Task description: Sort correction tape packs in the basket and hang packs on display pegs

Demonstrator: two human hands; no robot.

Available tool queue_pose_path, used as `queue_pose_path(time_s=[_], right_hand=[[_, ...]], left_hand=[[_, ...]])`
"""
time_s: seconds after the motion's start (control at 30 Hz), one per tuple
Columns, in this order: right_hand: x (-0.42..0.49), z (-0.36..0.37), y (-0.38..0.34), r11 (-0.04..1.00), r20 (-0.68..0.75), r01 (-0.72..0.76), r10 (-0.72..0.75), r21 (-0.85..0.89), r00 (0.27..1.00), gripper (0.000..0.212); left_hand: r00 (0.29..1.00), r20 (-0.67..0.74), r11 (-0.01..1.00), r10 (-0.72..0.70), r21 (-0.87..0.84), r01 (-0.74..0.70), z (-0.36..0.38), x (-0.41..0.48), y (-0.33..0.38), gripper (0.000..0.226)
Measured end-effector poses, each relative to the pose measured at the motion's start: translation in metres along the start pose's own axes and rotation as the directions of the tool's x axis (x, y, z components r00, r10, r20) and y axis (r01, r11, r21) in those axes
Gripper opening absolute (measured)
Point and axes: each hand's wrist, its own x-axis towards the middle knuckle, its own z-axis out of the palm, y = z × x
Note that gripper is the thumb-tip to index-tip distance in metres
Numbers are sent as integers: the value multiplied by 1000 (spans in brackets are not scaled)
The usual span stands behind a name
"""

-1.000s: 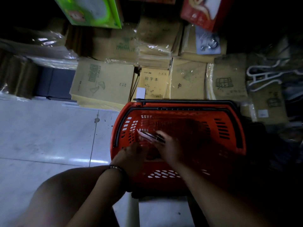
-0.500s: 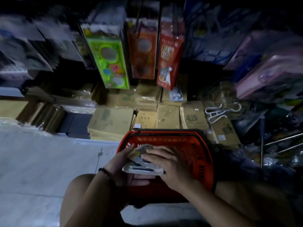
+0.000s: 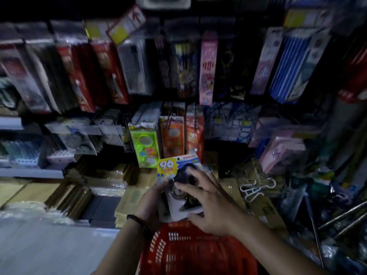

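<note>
Correction tape pack (image 3: 168, 166) | label "96" | held: left hand (image 3: 152, 201), right hand (image 3: 211, 205)

This is a dimly lit stationery shop. Rows of carded packs (image 3: 207, 66) hang close together across the display wall, among them a green boxed set (image 3: 146, 145) and striped blue packs (image 3: 286, 62). Below them lie plastic-wrapped stacks of brown exercise books (image 3: 137, 197). More goods fill the shelves (image 3: 29, 172) at the left, and a red shopping basket (image 3: 198, 253) stands above the pale floor (image 3: 49, 245).
</note>
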Motion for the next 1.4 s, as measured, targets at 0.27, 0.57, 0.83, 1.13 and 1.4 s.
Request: queue_pose_path(time_s=[0.27,0.57,0.83,1.13,1.4], right_hand=[[52,-138,-18,976,-40,138,-146,-167,988,89],[105,-260,-71,879,-99,253,-317,-405,943,100],[144,-323,-113,883,-275,229,-359,-409,892,99],[209,-363,-127,715,-349,35,-382,-698,856,100],[257,-366,-131,671,-438,-111,-341,-733,832,100]], left_hand=[[959,118,949,257,155,-273,56,-24,102,36],[832,212,810,513,202,-551,107,-63,224,30],[729,234,689,644,236,-685,126,-108,300,30],[429,-4,406,903,329,-853,92,-112,356,29],[365,-6,343,931,350,-871,76,-104,379,26]])
